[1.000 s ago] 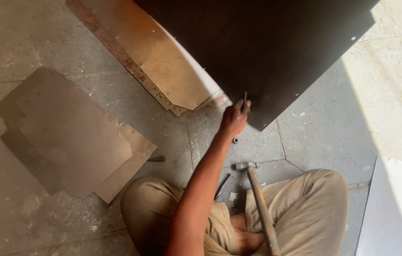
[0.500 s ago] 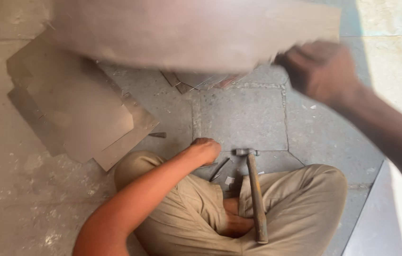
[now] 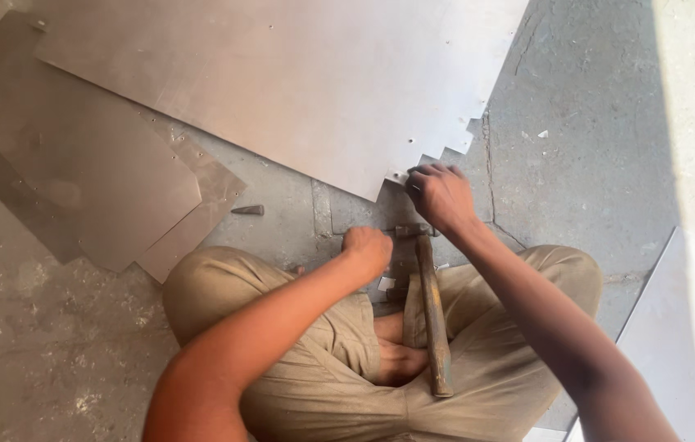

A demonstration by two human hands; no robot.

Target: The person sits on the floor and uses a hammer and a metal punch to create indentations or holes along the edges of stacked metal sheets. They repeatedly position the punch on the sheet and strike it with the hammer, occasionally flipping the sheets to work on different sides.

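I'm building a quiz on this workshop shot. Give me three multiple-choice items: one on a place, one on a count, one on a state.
1. Where does the hammer lie?
A on the sheet
B between the person's legs
C against a wall

2. How many hands grip the large metal sheet?
A none
B one
C two

3. The left hand is:
A spread flat
B closed in a fist
C pointing

B: its handle runs between the crossed legs.
B: only the right hand holds its stepped edge.
B: its fingers are curled shut beside the hammer head.

Warm dim light, overexposed glare at right, sharp focus
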